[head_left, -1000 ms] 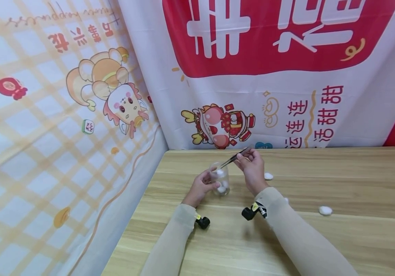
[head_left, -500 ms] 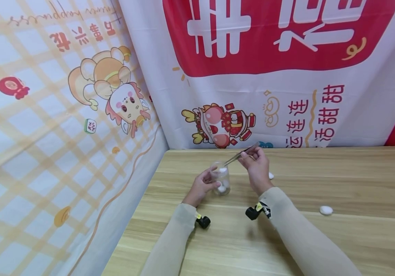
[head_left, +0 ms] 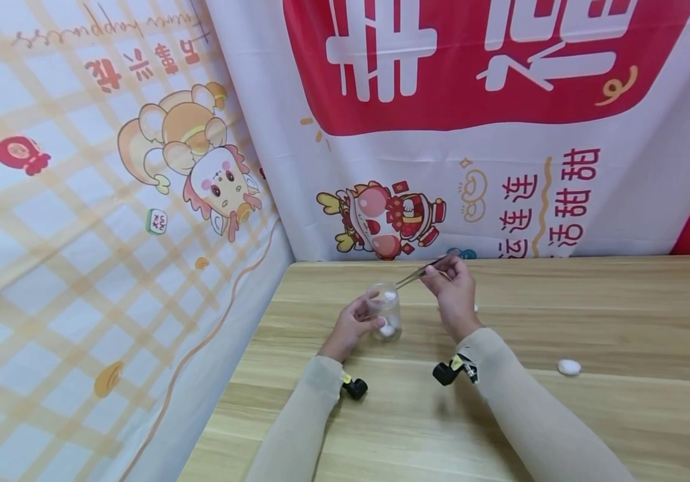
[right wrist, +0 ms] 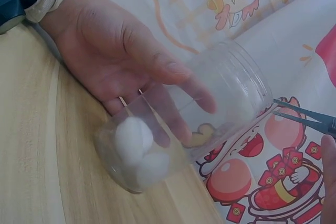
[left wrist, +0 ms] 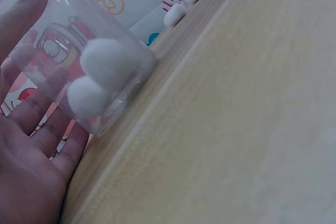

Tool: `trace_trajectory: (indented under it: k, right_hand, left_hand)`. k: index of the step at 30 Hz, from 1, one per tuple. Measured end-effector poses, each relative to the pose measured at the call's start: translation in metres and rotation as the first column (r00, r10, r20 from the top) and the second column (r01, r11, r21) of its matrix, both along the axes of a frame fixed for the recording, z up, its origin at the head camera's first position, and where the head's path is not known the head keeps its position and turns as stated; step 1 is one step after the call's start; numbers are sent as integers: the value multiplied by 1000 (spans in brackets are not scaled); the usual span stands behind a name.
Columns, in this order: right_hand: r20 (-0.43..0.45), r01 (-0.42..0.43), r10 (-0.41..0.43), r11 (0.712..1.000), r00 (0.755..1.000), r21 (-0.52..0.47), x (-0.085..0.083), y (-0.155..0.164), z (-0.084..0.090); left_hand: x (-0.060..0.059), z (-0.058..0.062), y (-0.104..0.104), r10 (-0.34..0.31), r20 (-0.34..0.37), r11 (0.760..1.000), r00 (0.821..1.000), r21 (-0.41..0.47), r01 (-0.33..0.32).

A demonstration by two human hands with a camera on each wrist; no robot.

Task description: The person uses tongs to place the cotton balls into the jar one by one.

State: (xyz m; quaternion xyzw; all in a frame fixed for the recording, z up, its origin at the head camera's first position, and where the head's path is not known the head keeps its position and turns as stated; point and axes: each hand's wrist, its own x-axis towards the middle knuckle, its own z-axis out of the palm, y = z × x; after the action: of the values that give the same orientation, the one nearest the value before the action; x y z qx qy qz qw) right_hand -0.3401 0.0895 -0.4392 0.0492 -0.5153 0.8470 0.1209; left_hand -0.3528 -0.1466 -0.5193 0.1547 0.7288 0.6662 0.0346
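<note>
My left hand (head_left: pixel 349 326) grips a clear plastic jar (head_left: pixel 384 312) standing on the wooden table (head_left: pixel 561 314). Two white cotton balls (right wrist: pixel 137 150) lie at the jar's bottom. Another white ball (head_left: pixel 389 294) shows at the jar's mouth in the head view. My right hand (head_left: pixel 453 289) pinches metal tweezers (head_left: pixel 419 273), whose tips point at the jar's rim. In the right wrist view the tweezers (right wrist: pixel 302 117) end just at the rim with nothing plainly between them. In the left wrist view my left hand's (left wrist: pixel 31 171) fingers wrap the jar (left wrist: pixel 84 61).
One loose cotton ball (head_left: pixel 569 367) lies on the table to the right. Two more cotton balls (left wrist: pixel 184 6) sit farther back, mostly hidden behind my right hand in the head view. Printed banners (head_left: pixel 501 134) hang right behind and left of the table.
My right hand has drifted a little right and back, drawing the tweezers' tips out to the jar's rim. My left hand and the jar have stayed put.
</note>
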Motion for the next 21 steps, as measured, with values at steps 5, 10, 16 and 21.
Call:
trace_trajectory:
  k: [5, 10, 16, 21]
  right_hand:
    - [7, 16, -16, 999, 1000, 34, 1, 3, -1]
    - [1, 13, -13, 1000, 1000, 16, 3, 5, -1]
    - [8, 22, -21, 1000, 1000, -1, 4, 10, 0]
    - [5, 28, -28, 999, 1000, -15, 1, 16, -1]
  left_hand:
    - [0, 0, 0, 1, 3, 1000, 1000, -2, -1]
    - [0, 1, -1, -14, 28, 1000, 1000, -6, 14]
    - [0, 1, 0, -19, 45, 1000, 999, -8, 20]
    - [1, 2, 1, -1, 41, 1000, 999, -6, 2]
